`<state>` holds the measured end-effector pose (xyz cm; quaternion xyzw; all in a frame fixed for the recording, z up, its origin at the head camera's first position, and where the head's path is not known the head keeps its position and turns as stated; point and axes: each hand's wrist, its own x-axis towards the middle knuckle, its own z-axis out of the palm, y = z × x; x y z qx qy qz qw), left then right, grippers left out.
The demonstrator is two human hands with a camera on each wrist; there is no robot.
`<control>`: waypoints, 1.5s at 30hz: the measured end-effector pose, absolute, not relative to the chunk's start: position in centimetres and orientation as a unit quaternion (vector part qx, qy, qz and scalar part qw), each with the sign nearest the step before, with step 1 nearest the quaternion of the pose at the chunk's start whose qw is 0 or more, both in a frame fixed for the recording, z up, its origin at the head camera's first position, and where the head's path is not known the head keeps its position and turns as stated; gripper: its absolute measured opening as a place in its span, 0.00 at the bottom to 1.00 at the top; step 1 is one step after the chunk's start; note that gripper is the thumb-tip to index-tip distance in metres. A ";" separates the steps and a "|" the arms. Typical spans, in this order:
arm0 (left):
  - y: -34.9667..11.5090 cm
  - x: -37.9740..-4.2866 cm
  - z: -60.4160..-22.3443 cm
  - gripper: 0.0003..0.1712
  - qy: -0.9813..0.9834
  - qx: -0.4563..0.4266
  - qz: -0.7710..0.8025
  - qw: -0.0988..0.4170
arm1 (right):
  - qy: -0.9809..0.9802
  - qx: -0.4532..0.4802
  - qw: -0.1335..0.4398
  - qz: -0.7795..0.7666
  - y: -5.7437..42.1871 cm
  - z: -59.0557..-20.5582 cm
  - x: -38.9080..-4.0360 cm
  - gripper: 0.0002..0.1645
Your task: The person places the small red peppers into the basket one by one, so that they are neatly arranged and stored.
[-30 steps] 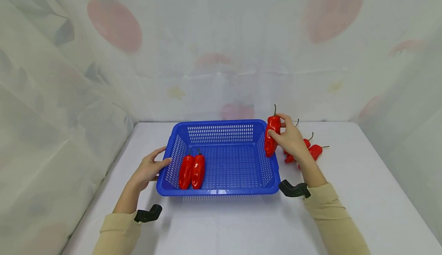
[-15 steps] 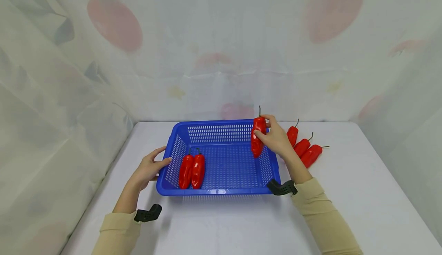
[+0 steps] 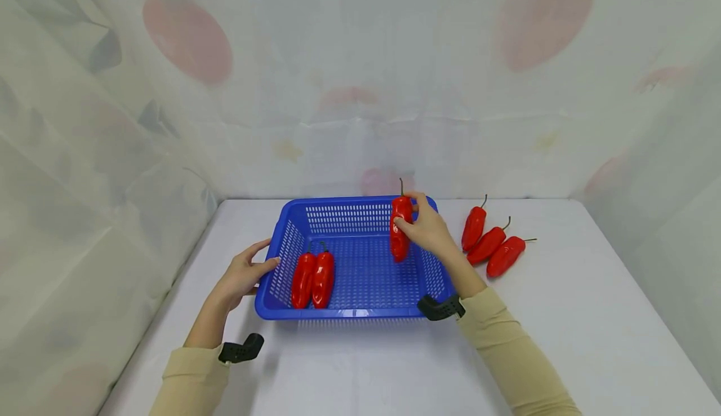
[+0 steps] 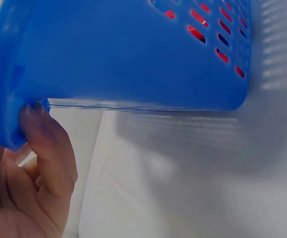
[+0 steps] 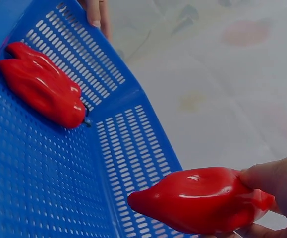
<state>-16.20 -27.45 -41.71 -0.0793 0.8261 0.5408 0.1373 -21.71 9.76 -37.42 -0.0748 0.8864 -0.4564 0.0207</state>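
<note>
Red pepper [image 3: 400, 241]: pinched in right hand [image 3: 426, 225], over blue basket [image 3: 360, 313], slightly right of frame's centre; at left of centre, gripping same blue basket with left hand [image 3: 240, 278].

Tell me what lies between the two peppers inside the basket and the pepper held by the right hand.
In the head view, only a bare stretch of the blue basket shows between the two peppers and the held pepper.
</note>
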 end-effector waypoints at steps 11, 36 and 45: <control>-27.5 -16.1 -41.9 0.40 0.823 -0.078 0.546 0.136 | 0.890 -0.076 0.053 -0.446 7.6 -38.1 -21.8 0.39; -27.3 -15.9 -41.8 0.41 0.826 -0.083 0.541 0.134 | 0.840 -0.075 0.148 -0.517 3.7 -40.0 -22.5 0.37; -27.3 -16.0 -41.5 0.40 0.823 -0.075 0.547 0.134 | 0.836 -0.076 0.160 -0.520 2.8 -40.6 -22.6 0.37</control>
